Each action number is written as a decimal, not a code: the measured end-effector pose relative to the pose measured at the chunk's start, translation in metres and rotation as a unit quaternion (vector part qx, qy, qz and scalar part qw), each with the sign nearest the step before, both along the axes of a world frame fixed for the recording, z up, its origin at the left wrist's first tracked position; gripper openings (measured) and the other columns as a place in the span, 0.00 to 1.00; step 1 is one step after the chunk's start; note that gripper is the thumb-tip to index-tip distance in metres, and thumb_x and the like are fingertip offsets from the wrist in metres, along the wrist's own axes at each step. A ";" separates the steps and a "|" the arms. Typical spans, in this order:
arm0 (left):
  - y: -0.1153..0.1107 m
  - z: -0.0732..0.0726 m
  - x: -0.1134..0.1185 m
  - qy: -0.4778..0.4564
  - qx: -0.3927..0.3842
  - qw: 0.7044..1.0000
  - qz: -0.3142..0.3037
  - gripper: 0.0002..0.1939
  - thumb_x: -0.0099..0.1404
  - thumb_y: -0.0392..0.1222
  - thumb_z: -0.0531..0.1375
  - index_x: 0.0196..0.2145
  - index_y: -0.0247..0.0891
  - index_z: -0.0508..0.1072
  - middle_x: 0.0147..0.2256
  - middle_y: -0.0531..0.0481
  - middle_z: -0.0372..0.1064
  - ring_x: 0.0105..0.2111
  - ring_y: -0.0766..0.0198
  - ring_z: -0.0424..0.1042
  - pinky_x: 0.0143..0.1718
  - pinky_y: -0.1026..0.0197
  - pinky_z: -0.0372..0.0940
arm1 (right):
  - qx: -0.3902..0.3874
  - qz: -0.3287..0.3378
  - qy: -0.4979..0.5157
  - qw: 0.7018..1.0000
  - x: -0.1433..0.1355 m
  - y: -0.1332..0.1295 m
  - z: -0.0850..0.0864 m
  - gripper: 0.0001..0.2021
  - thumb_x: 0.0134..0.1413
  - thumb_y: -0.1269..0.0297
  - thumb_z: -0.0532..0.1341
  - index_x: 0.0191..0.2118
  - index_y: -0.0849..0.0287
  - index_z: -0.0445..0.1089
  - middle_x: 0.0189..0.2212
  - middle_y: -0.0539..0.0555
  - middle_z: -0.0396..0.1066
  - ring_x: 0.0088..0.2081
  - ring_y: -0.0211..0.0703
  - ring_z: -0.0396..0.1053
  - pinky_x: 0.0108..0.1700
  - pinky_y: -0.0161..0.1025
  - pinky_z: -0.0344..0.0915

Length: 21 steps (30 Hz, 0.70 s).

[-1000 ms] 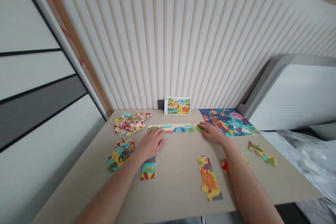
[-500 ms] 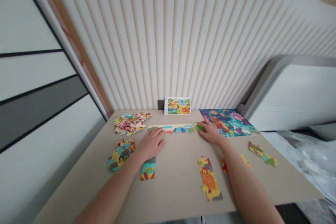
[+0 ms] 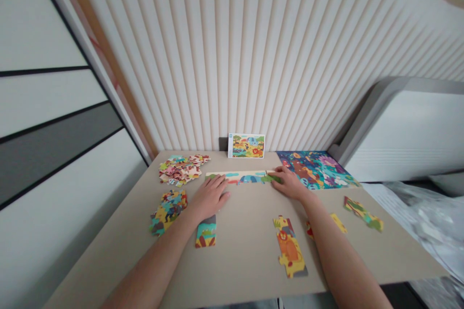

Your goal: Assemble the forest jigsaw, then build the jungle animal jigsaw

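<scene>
A narrow strip of joined puzzle pieces (image 3: 250, 179) with a blue elephant and pale sky lies across the far middle of the table. My left hand (image 3: 210, 198) rests flat over its left end, fingers stretched and slightly spread, covering part of it. At the other end, the fingers of my right hand (image 3: 289, 183) are on a puzzle piece with a green bush (image 3: 271, 176), which sits against the strip; its right edge is hidden by them. Below my left wrist lies a short joined section with a green frog-like animal (image 3: 206, 232). A joined lion section (image 3: 289, 247) lies left of my right forearm.
Behind the strip stands a picture card (image 3: 246, 146) against the ribbed wall. Two piles of loose pieces, one far (image 3: 179, 171) and one nearer (image 3: 169, 210), lie at left. A dark blue finished puzzle (image 3: 322, 169) is at the far right, with a joined section (image 3: 363, 212) nearer.
My right hand has moved slightly left with the green bush piece, and the gap between it and the strip has closed. My left hand stays in place on the strip.
</scene>
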<state>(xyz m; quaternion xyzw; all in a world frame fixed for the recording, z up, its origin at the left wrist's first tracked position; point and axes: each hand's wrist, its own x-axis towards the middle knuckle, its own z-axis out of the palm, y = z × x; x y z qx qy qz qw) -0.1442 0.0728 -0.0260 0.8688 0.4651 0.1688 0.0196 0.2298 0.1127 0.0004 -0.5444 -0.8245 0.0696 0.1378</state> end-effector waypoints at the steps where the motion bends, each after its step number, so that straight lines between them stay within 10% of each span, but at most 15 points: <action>1: 0.000 0.000 0.000 0.002 -0.001 1.000 0.001 0.26 0.75 0.50 0.50 0.66 0.43 0.62 0.67 0.42 0.57 0.68 0.50 0.55 0.68 0.41 0.50 | -0.004 -0.001 -0.007 1.000 0.000 0.000 0.000 0.21 0.62 0.57 0.59 0.60 0.46 0.72 0.55 0.56 0.66 0.56 0.49 0.67 0.61 0.47 0.60; 21: -0.001 0.017 -0.006 0.005 0.046 0.999 0.026 0.20 0.76 0.44 0.47 0.59 0.42 0.69 0.61 0.41 0.65 0.62 0.51 0.63 0.65 0.44 0.54 | 0.004 -0.029 -0.058 0.998 -0.012 -0.005 0.006 0.21 0.66 0.63 0.52 0.59 0.47 0.73 0.58 0.56 0.69 0.57 0.49 0.67 0.60 0.47 0.60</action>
